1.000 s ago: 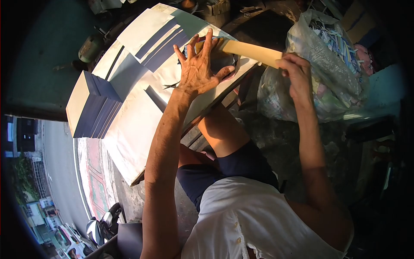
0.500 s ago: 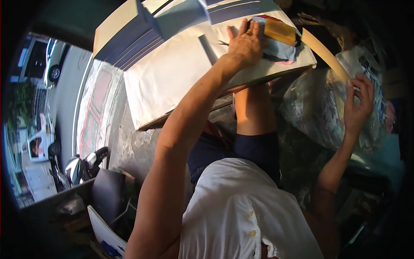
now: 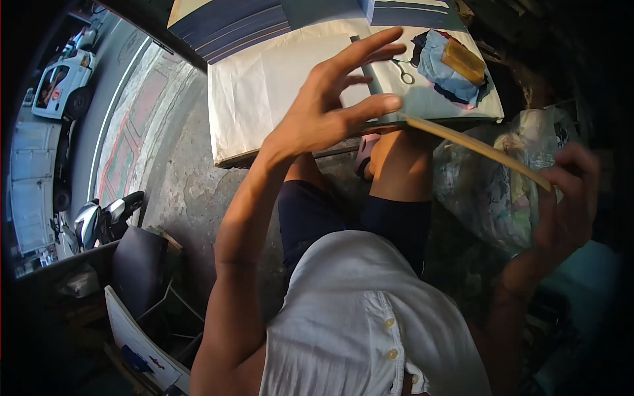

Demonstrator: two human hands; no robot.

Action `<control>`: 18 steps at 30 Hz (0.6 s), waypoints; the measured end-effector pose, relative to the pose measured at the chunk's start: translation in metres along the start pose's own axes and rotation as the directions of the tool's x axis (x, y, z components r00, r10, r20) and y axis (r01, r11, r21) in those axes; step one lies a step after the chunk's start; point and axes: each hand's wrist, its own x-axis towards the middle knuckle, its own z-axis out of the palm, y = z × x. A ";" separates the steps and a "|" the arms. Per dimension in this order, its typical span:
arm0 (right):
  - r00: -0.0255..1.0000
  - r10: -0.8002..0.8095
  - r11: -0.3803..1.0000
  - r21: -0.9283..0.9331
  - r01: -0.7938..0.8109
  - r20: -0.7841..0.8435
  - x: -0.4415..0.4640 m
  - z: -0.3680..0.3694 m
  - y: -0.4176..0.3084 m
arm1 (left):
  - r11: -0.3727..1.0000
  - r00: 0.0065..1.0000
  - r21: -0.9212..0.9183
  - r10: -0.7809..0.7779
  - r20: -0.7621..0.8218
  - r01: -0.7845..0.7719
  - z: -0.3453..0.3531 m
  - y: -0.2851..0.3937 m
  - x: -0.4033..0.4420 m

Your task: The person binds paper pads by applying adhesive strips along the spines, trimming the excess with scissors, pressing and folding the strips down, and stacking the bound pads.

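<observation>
Fingers of the right hand (image 3: 569, 198) were pinched on one end of the tan strip (image 3: 474, 148), which we took for paper or card. It slanted edge-on past the near edge of the white-covered table (image 3: 241, 119), its far end by the left thumb; contact there we could not tell. The left hand (image 3: 327, 109) was spread wide, grasping nothing that we could see.

Handling, in our judgement: a light pinch near the tip suited so long a piece; level ends and slight tension would have kept it from bowing or creasing.

Against the frame half a second earlier, we noted the left hand lifted from the tabletop, where it had lain flat beside the light-blue cloth (image 3: 432, 61). The scissors' finger ring (image 3: 407, 78) now showed. The strip, broad face visible then, had turned edge-on.
</observation>
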 end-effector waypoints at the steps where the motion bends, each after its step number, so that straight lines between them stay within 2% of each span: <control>1: 0.999 0.036 0.995 0.095 -0.039 0.034 0.005 0.010 -0.014 | 0.971 0.993 -0.208 -0.121 -0.001 0.118 -0.007 0.009 -0.024; 3: 0.989 -0.025 0.953 0.303 -0.020 0.145 0.018 0.035 -0.024 | 0.926 0.963 -0.274 -0.271 0.000 0.260 -0.017 0.016 -0.069; 4: 0.978 -0.041 0.918 0.394 -0.044 0.204 0.025 0.049 -0.029 | 0.886 0.955 -0.369 -0.297 0.012 0.280 -0.019 0.015 -0.090; 7: 0.935 0.031 0.774 0.583 -0.246 0.354 0.026 0.095 -0.037 | 0.837 0.934 -0.447 -0.357 -0.007 0.317 -0.030 0.015 -0.137; 8: 0.919 0.047 0.736 0.609 -0.296 0.391 0.025 0.111 -0.033 | 0.845 0.915 -0.430 -0.392 -0.094 0.318 -0.029 0.012 -0.149; 9: 0.915 0.042 0.736 0.608 -0.300 0.401 0.022 0.123 -0.031 | 0.853 0.888 -0.412 -0.422 -0.182 0.320 -0.028 0.010 -0.159; 10: 0.847 0.156 0.609 0.626 -0.487 0.508 0.019 0.135 -0.029 | 0.815 0.827 -0.498 -0.480 -0.292 0.297 -0.021 0.022 -0.153; 11: 0.747 0.249 0.450 0.610 -0.652 0.616 0.015 0.148 -0.026 | 0.810 0.822 -0.504 -0.487 -0.297 0.298 -0.022 0.022 -0.158; 13: 0.739 0.236 0.407 0.627 -0.665 0.631 0.006 0.167 -0.018 | 0.725 0.596 -0.544 -0.675 -0.435 0.424 -0.025 0.020 -0.165; 14: 0.674 0.268 0.355 0.579 -0.734 0.689 0.003 0.173 -0.015 | 0.728 0.547 -0.553 -0.678 -0.491 0.405 -0.024 0.020 -0.162; 15: 0.602 0.296 0.299 0.527 -0.795 0.741 0.003 0.178 -0.014 | 0.722 0.540 -0.558 -0.684 -0.490 0.409 -0.026 0.018 -0.161; 16: 0.594 0.296 0.294 0.521 -0.801 0.748 0.002 0.181 -0.014 | 0.734 0.523 -0.515 -0.678 -0.516 0.443 -0.029 0.016 -0.161; 18: 0.499 0.326 0.202 0.456 -0.867 0.803 0.001 0.186 -0.014 | 0.727 0.465 -0.480 -0.684 -0.561 0.491 -0.030 0.016 -0.152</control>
